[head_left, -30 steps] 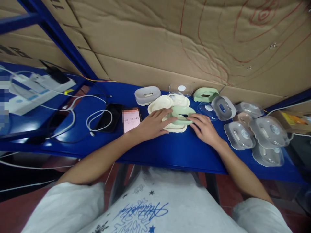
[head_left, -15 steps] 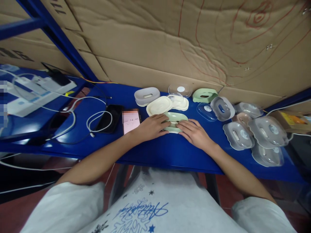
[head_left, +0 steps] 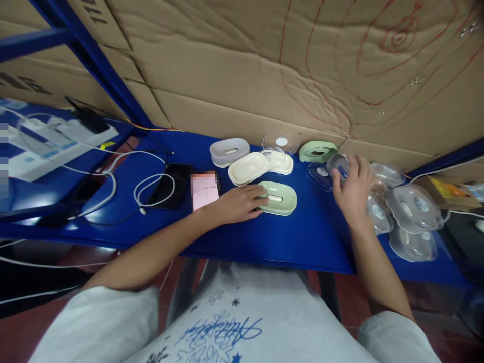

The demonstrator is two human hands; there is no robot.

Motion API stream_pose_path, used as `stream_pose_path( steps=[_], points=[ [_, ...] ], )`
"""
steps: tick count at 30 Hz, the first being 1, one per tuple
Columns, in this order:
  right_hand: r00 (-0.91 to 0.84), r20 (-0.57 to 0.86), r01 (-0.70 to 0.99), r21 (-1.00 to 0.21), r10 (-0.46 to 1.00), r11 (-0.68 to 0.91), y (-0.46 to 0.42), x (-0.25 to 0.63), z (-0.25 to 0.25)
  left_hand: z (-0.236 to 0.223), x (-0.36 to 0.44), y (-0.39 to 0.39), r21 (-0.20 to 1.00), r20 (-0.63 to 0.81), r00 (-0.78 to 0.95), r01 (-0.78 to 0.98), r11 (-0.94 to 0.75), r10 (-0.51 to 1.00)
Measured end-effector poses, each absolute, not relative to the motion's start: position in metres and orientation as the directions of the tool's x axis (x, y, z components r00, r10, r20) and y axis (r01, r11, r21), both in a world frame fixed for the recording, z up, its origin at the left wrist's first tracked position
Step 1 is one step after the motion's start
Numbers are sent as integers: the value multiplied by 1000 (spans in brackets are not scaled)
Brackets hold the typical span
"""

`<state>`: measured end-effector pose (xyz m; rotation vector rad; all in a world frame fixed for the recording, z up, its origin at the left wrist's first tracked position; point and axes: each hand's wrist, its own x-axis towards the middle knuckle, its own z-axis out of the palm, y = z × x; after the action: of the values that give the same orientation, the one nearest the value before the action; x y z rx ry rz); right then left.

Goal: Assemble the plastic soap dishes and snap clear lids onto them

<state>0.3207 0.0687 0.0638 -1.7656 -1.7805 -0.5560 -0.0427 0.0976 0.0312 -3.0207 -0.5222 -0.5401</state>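
A light green soap dish (head_left: 284,198) lies on the blue table in front of me, with a pale strip showing in its middle slot. My left hand (head_left: 245,204) grips its left end, fingers over the rim. Off to the right, my right hand (head_left: 354,189) is blurred, thumb and fingers apart. It is over the right side of a grey soap dish tray (head_left: 336,165); contact is not clear. A clear lid (head_left: 316,176) with a white label lies just left of that tray. Behind the green dish are a cream oval tray (head_left: 247,169) and a cream wavy-edged piece (head_left: 282,164).
A grey-lilac dish (head_left: 230,151), another clear lid (head_left: 280,143) and a green tray (head_left: 318,151) stand along the cardboard wall. Several lidded grey dishes (head_left: 412,206) are stacked at right. Phones (head_left: 204,189), white cables (head_left: 136,194) and a power strip (head_left: 64,146) lie left.
The green tray came down onto the cream piece below it, and now lies flat. My right hand let go of it and moved right to the grey tray; my left hand stayed.
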Motion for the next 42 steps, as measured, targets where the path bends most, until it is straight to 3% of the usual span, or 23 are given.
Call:
stream_pose_path(
  steps=[2,6,13,18,27,37,42],
  points=[
    [26,606,995,-96,795,40,73,329,59,29,-42,97,56,348,887,303,-951,303],
    [-156,452,977,-60,878,205,79,314,38,27,-40,94,101,363,880,290,-952,307],
    [-435,361,872,-59,825,486,128,263,47,31,-40,93,132,349,880,294,-947,322],
    [-579,195,797,-66,791,600,178,241,48,32,-40,94,120,367,880,279,-953,303],
    [-456,354,814,-206,817,543,129,270,45,30,-39,93,127,360,871,309,-943,334],
    [-316,326,922,-114,891,369,126,239,24,36,-42,95,189,388,850,305,-933,356],
    [-315,287,879,-271,905,392,111,260,29,40,-44,92,191,365,848,335,-923,384]
  ],
)
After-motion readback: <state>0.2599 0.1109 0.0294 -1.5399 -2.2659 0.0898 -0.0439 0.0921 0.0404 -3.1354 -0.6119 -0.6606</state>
